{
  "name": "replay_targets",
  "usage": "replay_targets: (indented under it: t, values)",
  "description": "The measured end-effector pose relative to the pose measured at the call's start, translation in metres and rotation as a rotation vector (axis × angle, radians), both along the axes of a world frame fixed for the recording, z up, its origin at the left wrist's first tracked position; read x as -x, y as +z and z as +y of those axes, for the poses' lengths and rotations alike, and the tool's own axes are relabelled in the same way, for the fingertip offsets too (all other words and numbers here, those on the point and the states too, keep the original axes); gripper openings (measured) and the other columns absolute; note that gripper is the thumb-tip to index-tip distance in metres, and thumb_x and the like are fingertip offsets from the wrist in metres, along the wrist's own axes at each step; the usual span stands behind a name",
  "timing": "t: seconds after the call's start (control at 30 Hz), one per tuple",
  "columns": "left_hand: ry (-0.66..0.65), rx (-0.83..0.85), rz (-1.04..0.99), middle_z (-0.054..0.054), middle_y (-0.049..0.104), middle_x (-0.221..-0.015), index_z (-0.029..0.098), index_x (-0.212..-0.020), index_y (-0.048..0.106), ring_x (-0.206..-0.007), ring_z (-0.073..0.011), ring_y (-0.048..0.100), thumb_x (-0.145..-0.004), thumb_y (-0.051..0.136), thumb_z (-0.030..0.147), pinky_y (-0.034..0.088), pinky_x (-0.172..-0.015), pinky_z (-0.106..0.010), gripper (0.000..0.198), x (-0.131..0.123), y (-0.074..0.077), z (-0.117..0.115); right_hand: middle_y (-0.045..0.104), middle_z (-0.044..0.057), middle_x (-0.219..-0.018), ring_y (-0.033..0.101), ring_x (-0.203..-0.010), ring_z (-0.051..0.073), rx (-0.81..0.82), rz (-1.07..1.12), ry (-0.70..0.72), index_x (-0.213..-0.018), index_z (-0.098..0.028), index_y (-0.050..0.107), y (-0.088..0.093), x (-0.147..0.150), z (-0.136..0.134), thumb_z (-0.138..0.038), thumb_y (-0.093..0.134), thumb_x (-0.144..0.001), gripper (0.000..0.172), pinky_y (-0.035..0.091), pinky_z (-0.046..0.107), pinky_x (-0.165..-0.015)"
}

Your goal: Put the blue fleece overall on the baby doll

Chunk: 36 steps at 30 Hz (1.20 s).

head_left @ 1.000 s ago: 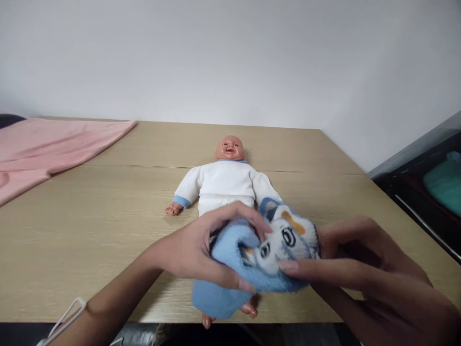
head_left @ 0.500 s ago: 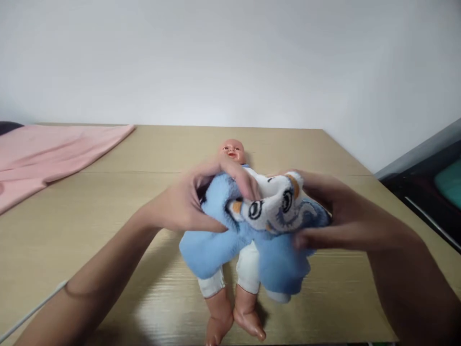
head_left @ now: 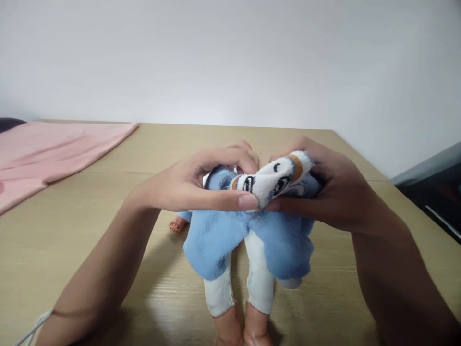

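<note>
My left hand (head_left: 201, 178) grips the left side of a bunched, fluffy blue baby garment (head_left: 219, 240), its thumb lying along the front. Closed on the right side of the same cloth is my right hand (head_left: 324, 182). Between my thumbs a white part with embroidered black eyes and orange bands is gathered up. Two blue flaps hang down below. Under the garment a baby doll (head_left: 260, 278) in white trousers lies on its back, feet towards me. One small doll hand and a blue cuff show at the left. The doll's head is hidden behind my hands and the cloth.
The doll lies on a light wooden table (head_left: 90, 245). A pink cloth (head_left: 61, 149) is spread over the table's far left. Beyond the right edge stands a dark object (head_left: 432, 187). A white cable (head_left: 34, 329) runs by my left wrist.
Both hands have moved up and closer together, gathering the garment between them. The doll's head has gone out of sight behind them, while more of its trousers and one doll hand now show.
</note>
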<state>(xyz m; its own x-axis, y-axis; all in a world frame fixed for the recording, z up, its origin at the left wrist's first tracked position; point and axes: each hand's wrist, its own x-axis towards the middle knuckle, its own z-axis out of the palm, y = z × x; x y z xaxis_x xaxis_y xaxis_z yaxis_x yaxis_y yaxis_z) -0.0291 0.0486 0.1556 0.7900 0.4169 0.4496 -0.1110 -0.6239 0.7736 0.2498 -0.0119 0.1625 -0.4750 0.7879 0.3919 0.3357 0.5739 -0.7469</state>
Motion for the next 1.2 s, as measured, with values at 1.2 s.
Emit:
replay_targets:
  t: [1.2]
  values:
    - [0.284,-0.247,-0.04,0.002,0.069,-0.099,0.023,-0.116,0.063,-0.081,-0.0163,0.06,-0.093,0.094,0.032,0.044,-0.062,-0.028,0.04,-0.008,-0.016,-0.01,0.073,-0.002,-0.095,0.067,-0.086,0.021,0.282,-0.188,0.261,-0.116,-0.025,0.076,-0.02,-0.005,0.023,-0.046,0.098,-0.084,0.044,0.056,0.031,-0.07]
